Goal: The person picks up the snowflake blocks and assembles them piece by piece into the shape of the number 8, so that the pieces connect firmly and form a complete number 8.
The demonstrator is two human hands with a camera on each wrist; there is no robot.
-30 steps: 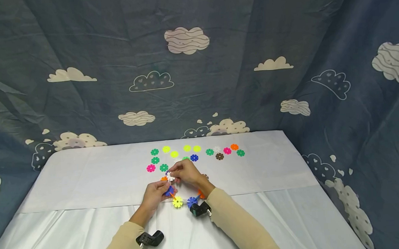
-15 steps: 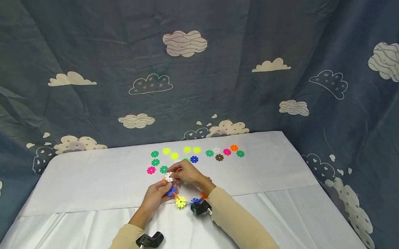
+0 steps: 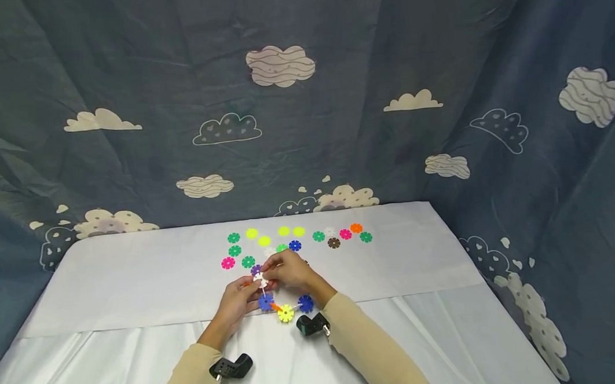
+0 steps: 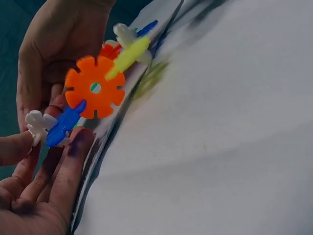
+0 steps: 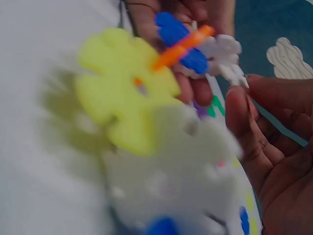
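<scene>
Both hands are at a chain of slotted plastic snowflake discs. My left hand point(image 3: 236, 301) pinches a white snowflake disc point(image 3: 260, 279) between thumb and fingers. From the other side, the thumb and fingertip of my right hand point(image 5: 276, 142) pinch white plastic at the same spot. A blue disc point(image 4: 65, 125) is slotted onto the white one, and an orange disc point(image 4: 95, 88) follows it. Farther along the chain come a yellow disc point(image 3: 286, 314) and another blue disc point(image 3: 306, 303). The chain's far end is partly hidden behind my right wrist.
Loose discs lie along the back of the white table point(image 3: 135, 282): green point(image 3: 248, 262), pink point(image 3: 228, 263), yellow point(image 3: 265, 240), brown point(image 3: 333, 243) and others. A purple disc point(image 3: 256, 270) shows just behind the hands. A dark cloud-patterned curtain point(image 3: 335, 127) stands behind the table.
The hands stay together at the white disc, which has come slightly lower. The hanging yellow and blue discs have swung to the right. More of the purple disc shows.
</scene>
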